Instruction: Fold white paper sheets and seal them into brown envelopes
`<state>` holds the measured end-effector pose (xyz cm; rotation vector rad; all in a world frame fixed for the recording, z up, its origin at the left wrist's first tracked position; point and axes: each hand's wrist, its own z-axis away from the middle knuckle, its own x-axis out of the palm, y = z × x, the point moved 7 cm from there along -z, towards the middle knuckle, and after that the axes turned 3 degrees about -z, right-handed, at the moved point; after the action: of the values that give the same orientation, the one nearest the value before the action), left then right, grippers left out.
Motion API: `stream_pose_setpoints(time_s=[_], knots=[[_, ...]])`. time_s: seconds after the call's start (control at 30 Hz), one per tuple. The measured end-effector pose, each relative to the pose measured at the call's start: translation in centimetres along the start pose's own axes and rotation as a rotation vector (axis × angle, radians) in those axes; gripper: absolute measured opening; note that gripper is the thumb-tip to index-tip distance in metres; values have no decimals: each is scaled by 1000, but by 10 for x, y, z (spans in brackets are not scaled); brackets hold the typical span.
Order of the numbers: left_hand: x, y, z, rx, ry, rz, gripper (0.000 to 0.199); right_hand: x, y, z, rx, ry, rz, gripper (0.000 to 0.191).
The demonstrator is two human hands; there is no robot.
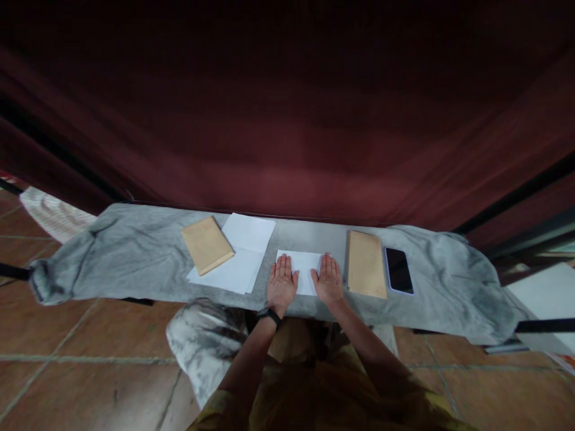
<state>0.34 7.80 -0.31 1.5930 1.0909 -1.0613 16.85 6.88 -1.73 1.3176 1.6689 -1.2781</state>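
A folded sheet of white paper (305,272) lies on the grey cloth in front of me. My left hand (283,282) rests flat on its left side, fingers stretched out and pointing away from me. Flat on the paper's right side is my right hand (328,280), its fingers straight as well. Both thumbs point inward, with a strip of paper showing between them. To the left are larger white sheets (240,266) with a crease across, partly covered by a brown envelope (207,244). More brown envelopes (366,264) sit just right of my right hand.
A phone (399,270) with a dark screen lies right of the envelopes. Grey cloth (135,257) covers the narrow bench, hanging over its edges. A dark red panel (287,149) rises behind it. Below is a tiled floor (112,383).
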Motion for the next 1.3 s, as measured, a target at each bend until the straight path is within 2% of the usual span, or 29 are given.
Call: stream_pose_setpoints(time_s=[0.3,0.5,0.6,0.7,0.9,1.03,1.2,1.3], knots=[[-4,-5,5,-92,46,-15,64,-18,6,24,-68,94,8,63],[-6,-6,9,-120,76,-24,63,-28,-25,67,-317,-33,-29,56],[-8,-10,16,-157,98,-17,63,-33,-27,81,-307,-30,-35,61],[-11,-16,26,-188,109,0,62,-36,-18,85,-274,-46,-39,65],[-22,-22,42,-194,110,4,61,-41,-2,85,-299,-108,-66,67],[-27,-19,41,-196,73,-47,60,-42,-1,86,-290,-119,-73,67],[-31,-10,36,-168,-29,-122,56,-42,-2,86,-290,-121,-75,67],[-39,-8,32,-197,-46,-88,55,-43,-3,85,-283,-113,-64,66]])
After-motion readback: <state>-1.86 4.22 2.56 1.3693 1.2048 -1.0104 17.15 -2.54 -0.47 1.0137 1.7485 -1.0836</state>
